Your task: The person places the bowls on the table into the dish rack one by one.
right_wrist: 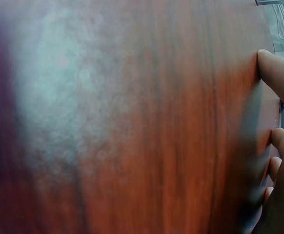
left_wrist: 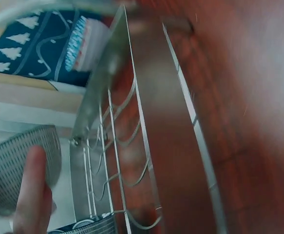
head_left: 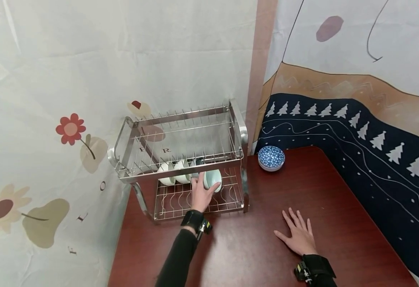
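Note:
In the head view my left hand (head_left: 201, 194) reaches into the lower tier of a two-tier metal dish rack (head_left: 236, 187). It pinches a pale green bowl (head_left: 214, 179) by the wall, with the bowl tilted on its side. The left wrist view has the same bowl's ribbed outside (left_wrist: 39, 141) close to a finger. Beside it on that tier, white bowls (head_left: 166, 175) stand on edge, with a darker bluish one partly hidden behind the upper rail. My right hand (head_left: 298, 238) rests on the table, fingers spread and holding nothing.
A blue-patterned bowl (head_left: 271, 157), seemingly stacked on another, sits at the table's back, right of the rack. The rack's upper tier has upright wire dividers. Printed cloth (head_left: 180, 52) hangs behind, and a dark tree-patterned cloth (head_left: 381, 167) borders the wooden table (head_left: 252, 247) on the right.

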`<state>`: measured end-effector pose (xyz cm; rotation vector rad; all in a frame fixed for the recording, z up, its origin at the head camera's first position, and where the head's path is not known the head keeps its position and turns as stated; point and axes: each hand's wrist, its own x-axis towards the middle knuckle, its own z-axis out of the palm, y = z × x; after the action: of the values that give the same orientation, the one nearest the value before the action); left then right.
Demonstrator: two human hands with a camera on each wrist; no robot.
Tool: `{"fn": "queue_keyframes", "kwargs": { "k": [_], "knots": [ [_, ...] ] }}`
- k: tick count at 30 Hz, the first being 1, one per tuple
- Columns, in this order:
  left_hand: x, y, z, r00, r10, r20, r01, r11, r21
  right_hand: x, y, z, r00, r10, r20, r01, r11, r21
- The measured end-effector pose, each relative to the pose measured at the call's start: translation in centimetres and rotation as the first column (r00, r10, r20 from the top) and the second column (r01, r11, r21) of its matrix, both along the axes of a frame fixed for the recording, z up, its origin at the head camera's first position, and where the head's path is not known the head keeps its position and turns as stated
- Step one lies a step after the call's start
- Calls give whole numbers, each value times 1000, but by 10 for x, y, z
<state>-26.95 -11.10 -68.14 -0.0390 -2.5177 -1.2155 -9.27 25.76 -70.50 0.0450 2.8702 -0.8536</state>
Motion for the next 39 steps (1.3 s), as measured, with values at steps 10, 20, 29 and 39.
{"fn": "queue_keyframes", "kwargs": {
  "k": [10, 20, 29, 39],
  "knots": [
    [-28, 24, 21, 977, 72, -199, -97, 988, -117, 1, 1, 1, 1000, -11, 15, 10, 1000, 16],
    [-59, 33, -21, 968, 87, -235, -128, 978, -167, 2, 4, -1, 1000, -17, -6, 17, 1000, -8],
    [-67, 38, -39, 969, 148, -197, -180, 972, -151, 2, 4, -4, 999, -12, -33, 12, 1000, -8],
    [-44, 54, 9, 979, 170, -116, -180, 981, -76, 5, 0, -3, 998, -15, -59, 14, 1000, -12]
  ]
}}
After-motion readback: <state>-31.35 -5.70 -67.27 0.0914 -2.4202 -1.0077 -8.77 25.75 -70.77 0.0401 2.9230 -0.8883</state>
